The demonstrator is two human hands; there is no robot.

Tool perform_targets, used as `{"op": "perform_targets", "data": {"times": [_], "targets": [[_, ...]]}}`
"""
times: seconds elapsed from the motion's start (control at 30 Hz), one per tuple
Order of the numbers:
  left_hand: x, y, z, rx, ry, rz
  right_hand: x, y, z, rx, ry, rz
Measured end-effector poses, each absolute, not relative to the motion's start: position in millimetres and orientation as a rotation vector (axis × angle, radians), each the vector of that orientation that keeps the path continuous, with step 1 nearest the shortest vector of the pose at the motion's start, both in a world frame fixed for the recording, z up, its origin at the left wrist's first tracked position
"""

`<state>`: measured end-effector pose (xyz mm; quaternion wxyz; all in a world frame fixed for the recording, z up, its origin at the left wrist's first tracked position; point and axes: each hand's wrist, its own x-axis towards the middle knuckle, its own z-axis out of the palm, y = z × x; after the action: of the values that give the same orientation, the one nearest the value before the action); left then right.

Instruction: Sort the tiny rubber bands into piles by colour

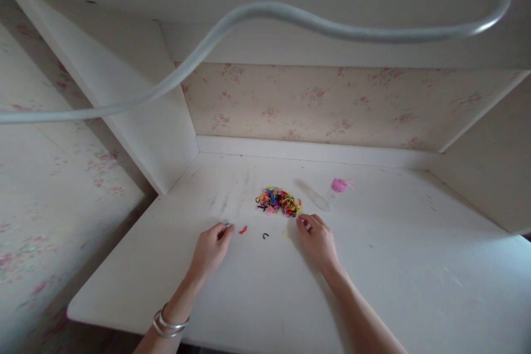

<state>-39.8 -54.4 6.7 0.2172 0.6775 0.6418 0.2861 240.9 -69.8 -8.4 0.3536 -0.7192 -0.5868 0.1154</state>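
A heap of small multicoloured rubber bands (279,202) lies on the white desk. My right hand (317,238) is at the heap's near right edge, thumb and fingertips pinched together; what is between them is too small to make out. To the left, my left hand (213,246) rests low over the desk, its fingers closed in a pinch. A teal rubber band (227,224) shows at its fingertips. Between the hands lie a red band (243,230), a black band (265,236) and a faint yellow band (286,234).
Behind the right hand lies a clear container (319,199) with a pink cap (339,185). The white desk (415,265) is bounded by a left side panel (136,99) and a floral back wall (290,102). A pale cable (265,9) crosses the upper view.
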Motion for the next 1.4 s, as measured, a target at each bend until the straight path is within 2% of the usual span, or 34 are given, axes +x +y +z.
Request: {"op": "perform_targets", "data": {"times": [0.33, 1.13, 1.4], "targets": [[-39.6, -49.8, 9.1, 1.671, 1.716, 0.792, 254.0, -53.5, -10.0, -1.908, -1.568, 0.262], [-36.5, -49.3, 4.3, 1.682, 1.712, 0.765, 258.5, -48.7, -8.1, -1.946, -1.643, 0.229], [-36.3, -51.1, 7.3, 1.686, 1.728, 0.783, 264.3, -55.9, -7.4, -1.879, -1.517, 0.259]]}}
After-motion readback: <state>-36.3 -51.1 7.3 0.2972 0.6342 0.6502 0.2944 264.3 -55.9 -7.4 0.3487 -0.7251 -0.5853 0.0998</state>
